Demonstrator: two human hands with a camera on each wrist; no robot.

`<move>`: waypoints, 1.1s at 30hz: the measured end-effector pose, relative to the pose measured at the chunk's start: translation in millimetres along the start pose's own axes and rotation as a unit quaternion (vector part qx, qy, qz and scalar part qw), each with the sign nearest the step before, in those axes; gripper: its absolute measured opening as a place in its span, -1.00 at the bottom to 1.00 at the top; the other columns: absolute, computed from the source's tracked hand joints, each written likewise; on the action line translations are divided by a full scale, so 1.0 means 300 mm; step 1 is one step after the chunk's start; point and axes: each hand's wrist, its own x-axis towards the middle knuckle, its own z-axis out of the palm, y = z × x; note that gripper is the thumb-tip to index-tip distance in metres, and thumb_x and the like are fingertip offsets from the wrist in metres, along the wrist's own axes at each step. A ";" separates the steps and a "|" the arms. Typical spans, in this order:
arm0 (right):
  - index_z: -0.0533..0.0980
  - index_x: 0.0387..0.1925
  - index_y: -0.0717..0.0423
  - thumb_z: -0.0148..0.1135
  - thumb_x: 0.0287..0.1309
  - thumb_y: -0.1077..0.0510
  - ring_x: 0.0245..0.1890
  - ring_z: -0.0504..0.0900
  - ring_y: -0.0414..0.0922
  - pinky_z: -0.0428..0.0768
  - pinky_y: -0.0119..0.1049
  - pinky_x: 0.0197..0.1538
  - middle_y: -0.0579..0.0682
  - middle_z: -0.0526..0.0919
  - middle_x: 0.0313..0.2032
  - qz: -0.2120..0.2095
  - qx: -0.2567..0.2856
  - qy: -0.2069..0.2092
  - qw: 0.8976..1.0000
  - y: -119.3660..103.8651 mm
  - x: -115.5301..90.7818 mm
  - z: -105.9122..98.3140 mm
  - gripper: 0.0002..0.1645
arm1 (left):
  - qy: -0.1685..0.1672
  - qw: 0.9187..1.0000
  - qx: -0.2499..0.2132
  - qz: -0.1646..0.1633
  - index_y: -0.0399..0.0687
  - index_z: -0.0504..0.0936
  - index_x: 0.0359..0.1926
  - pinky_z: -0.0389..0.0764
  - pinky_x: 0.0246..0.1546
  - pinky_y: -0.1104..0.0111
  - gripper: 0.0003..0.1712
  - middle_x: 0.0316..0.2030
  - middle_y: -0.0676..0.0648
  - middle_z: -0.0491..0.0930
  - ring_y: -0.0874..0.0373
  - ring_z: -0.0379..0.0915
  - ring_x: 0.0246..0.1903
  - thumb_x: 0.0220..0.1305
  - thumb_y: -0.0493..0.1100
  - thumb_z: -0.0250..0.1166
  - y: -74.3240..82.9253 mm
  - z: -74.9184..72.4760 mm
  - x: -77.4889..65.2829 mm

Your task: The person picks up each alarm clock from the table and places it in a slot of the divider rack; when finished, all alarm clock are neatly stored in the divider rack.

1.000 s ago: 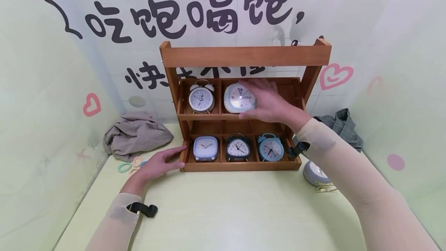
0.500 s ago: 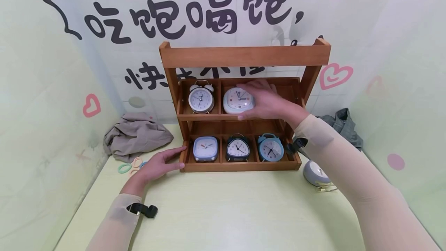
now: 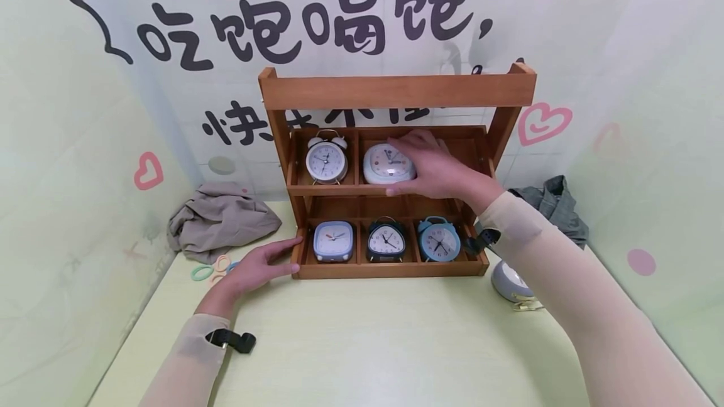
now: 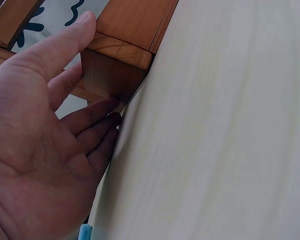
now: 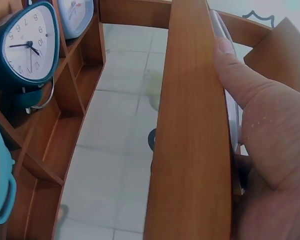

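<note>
On the upper tier of a brown wooden two-tier rack (image 3: 401, 92), my right hand (image 3: 438, 165) grips a pale rounded alarm clock (image 3: 390, 161). The clock sits in the middle part of that tier, its face leaning back. My thumb lies low at its front and the fingers reach over its right side, hiding that edge. In the right wrist view the tier's front board (image 5: 192, 120) covers most of the clock. My left hand (image 3: 257, 267) touches the left end of the lower tier, thumb at the front corner and fingers fairly straight along the side (image 4: 112, 75).
A white twin-bell clock (image 3: 327, 161) stands at upper left. Below are a blue-white square clock (image 3: 334, 240), a dark triangular clock (image 3: 387, 240) and a blue round clock (image 3: 439, 241). A purple clock (image 3: 509, 281), scissors (image 3: 219, 265), brown cloth (image 3: 220, 215) and grey cloth (image 3: 551, 206) lie around.
The pale clock's face has tilted back and its top has come lower in my right hand. Over the last half second it shifts slightly right. My left hand stays in place.
</note>
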 end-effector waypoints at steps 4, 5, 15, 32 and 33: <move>0.23 0.76 0.02 0.63 0.18 -0.44 0.73 -0.07 0.18 -0.02 0.41 0.69 0.12 0.20 0.71 -0.023 0.000 0.041 0.999 0.019 -0.064 0.013 0.34 | 0.001 1.000 0.003 0.003 0.36 0.51 0.63 0.13 0.67 -0.19 -0.19 0.67 -0.09 0.31 -0.18 0.10 0.69 0.45 0.19 0.55 -0.005 -0.002 0.003; 0.25 0.75 0.03 0.64 0.19 -0.40 0.73 -0.06 0.19 -0.02 0.41 0.69 0.12 0.20 0.71 -0.028 0.002 0.054 0.998 0.029 -0.090 0.017 0.31 | 0.000 1.000 0.004 0.003 0.36 0.51 0.63 0.13 0.67 -0.20 -0.19 0.67 -0.09 0.31 -0.18 0.10 0.69 0.45 0.19 0.55 -0.005 -0.001 0.004; 0.38 0.63 0.22 0.82 0.04 0.05 0.64 0.16 0.30 0.31 0.50 0.52 0.26 0.32 0.62 -0.058 0.039 0.191 0.979 0.146 -0.417 0.069 0.20 | 0.000 1.000 0.008 -0.003 0.37 0.50 0.64 0.13 0.68 -0.19 -0.19 0.68 -0.10 0.30 -0.18 0.10 0.69 0.46 0.19 0.54 -0.001 0.001 0.007; 0.42 0.62 0.10 0.73 0.19 0.10 0.48 0.33 0.37 0.46 0.41 0.25 0.27 0.40 0.53 0.046 0.127 0.107 0.985 0.372 -0.794 0.208 0.04 | 0.003 1.000 0.006 0.005 0.34 0.52 0.63 0.12 0.67 -0.23 -0.18 0.67 -0.09 0.32 -0.21 0.09 0.70 0.44 0.22 0.55 -0.016 -0.004 0.005; 0.42 0.61 0.10 0.72 0.22 0.08 0.48 0.33 0.39 0.48 0.39 0.26 0.28 0.41 0.52 0.053 0.130 0.091 0.986 0.386 -0.806 0.216 0.01 | 0.003 1.000 0.008 0.005 0.35 0.52 0.63 0.12 0.67 -0.23 -0.19 0.67 -0.09 0.32 -0.21 0.09 0.70 0.44 0.22 0.55 -0.013 -0.003 0.005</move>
